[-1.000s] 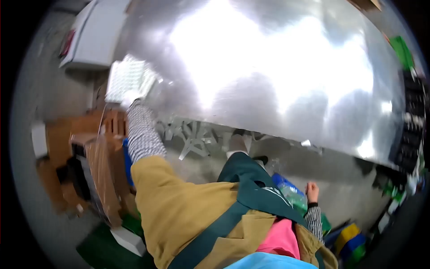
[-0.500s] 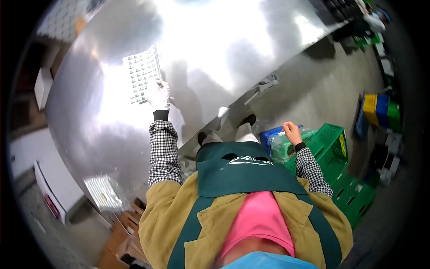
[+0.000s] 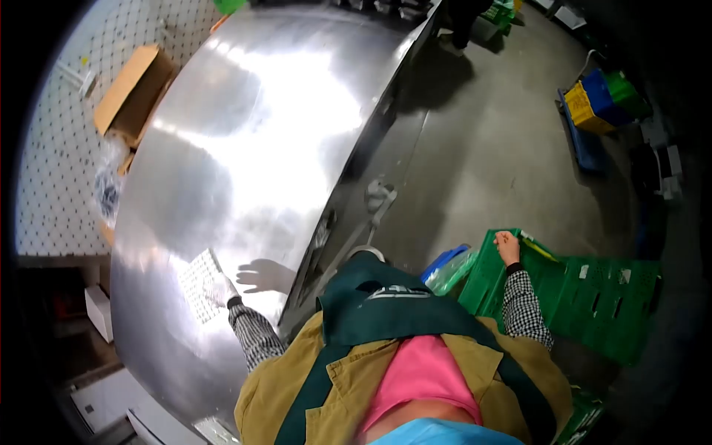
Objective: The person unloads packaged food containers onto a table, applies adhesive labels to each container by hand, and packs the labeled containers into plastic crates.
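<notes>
My left hand, in a white glove, is over the right side of a white tray-like sheet with rows of small dark marks. Glare blurs the fingers, but a shadow with spread fingers falls beside them on the metal table. I cannot tell if the hand touches the sheet. My bare right hand is at my right side, its fingers curled in and nothing visible in them. In view it overlaps the rim of a green crate; contact is unclear.
Further green crates stand to the right, with a clear plastic bag nearby. A blue trolley carries coloured crates. Another person stands beyond the table's far end. A cardboard box is past its left edge.
My view has turned, so the table and sheet appear lower and further left. My left hand remains by the sheet; my right hand now appears over the crate's rim instead of near the bag.
</notes>
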The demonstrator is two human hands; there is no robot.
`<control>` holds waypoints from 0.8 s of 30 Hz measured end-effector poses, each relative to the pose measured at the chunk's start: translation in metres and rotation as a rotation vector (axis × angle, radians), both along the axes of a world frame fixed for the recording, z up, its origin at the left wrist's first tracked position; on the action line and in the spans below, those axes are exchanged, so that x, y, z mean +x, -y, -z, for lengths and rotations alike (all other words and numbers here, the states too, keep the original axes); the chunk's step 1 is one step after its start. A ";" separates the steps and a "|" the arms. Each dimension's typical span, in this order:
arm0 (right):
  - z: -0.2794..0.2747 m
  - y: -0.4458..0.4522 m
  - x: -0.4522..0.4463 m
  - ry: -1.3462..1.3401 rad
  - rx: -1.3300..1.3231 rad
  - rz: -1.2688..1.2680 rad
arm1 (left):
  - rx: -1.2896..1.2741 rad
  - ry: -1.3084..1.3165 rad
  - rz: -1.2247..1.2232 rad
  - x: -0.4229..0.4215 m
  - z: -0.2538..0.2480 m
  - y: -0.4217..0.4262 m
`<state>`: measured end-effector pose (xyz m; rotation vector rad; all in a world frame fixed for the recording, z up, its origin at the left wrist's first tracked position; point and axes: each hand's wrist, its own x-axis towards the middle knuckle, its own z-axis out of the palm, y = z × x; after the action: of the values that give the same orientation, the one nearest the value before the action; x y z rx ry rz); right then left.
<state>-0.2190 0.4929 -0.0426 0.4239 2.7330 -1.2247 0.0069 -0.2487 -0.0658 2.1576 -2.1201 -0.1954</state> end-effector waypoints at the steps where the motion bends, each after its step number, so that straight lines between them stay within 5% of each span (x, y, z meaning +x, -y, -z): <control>1: 0.008 -0.008 -0.022 -0.032 -0.016 -0.022 | -0.081 -0.105 0.046 -0.032 -0.024 -0.020; 4: 0.012 0.001 -0.088 -0.044 -0.158 -0.024 | -0.493 -0.417 0.236 -0.118 -0.029 -0.046; 6: 0.001 0.020 -0.135 0.015 -0.168 -0.070 | -0.416 -0.692 0.400 -0.189 -0.022 -0.073; 12: -0.013 0.069 -0.273 0.110 -0.433 -0.150 | -0.196 -0.956 0.670 -0.379 -0.031 -0.155; 20: -0.050 0.064 -0.543 0.203 -0.485 -0.164 | 0.201 -1.207 0.543 -0.654 -0.060 -0.226; 22: -0.065 0.056 -0.592 0.150 -0.500 -0.145 | 0.209 -1.169 0.709 -0.711 -0.061 -0.239; 24: -0.074 0.058 -0.640 0.107 -0.524 -0.138 | 0.473 -1.273 0.655 -0.772 -0.070 -0.247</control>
<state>-0.8591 0.4351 0.0315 0.2252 2.1900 -1.7381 -0.7653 -0.0021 0.0046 0.7680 -1.8163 -1.6800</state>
